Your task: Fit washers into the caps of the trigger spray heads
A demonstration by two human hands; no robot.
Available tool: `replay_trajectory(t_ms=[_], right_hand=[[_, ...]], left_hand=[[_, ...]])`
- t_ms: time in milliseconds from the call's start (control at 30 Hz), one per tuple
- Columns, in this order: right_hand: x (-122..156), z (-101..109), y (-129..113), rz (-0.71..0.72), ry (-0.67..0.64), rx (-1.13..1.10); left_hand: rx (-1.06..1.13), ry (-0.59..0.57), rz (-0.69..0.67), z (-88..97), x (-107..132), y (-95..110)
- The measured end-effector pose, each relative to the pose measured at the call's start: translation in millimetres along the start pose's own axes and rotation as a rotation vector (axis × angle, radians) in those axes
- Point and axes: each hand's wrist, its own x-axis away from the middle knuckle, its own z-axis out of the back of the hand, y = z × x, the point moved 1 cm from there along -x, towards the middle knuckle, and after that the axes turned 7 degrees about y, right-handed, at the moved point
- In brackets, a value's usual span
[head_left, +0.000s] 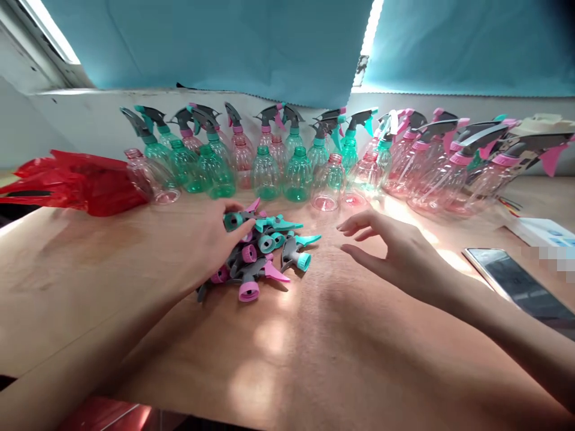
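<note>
My left hand [215, 239] is at the left side of a pile of loose trigger spray heads [249, 254], grey with pink or teal collars and triggers. Its thumb and fingers close around a teal-collared spray head [233, 221] on top of the pile; part of the grip is hidden. To the right of the pile, my right hand [390, 248] hovers over the table, fingers curved and apart, holding nothing. Clear green bottles [298, 173] and pink bottles [329, 182] with open necks stand just beyond both hands.
Behind the open bottles, several bottles fitted with spray heads [350, 134] line the wall. A crumpled red plastic bag [85, 179] lies at the left. A phone [521, 287] and a white box [543, 230] are on the table's [314, 359] right side.
</note>
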Motion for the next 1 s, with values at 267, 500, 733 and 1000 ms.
replay_trajectory(t_ms=[267, 500, 733, 1000], right_hand=[[10, -20, -7, 0.109, -0.174, 0.007], [20, -55, -18, 0.302, -0.163, -0.029], [17, -92, -52, 0.485, -0.076, 0.001], [7, -121, -80, 0.537, -0.010, 0.040]], left_hand=[[-0.112, -0.075, -0.013, 23.7, 25, -18], [-0.133, 0.041, -0.124, 52.3, 64, -30], [-0.165, -0.075, -0.219, 58.7, 92, -47], [-0.391, -0.124, -0.324, 53.2, 87, -49]])
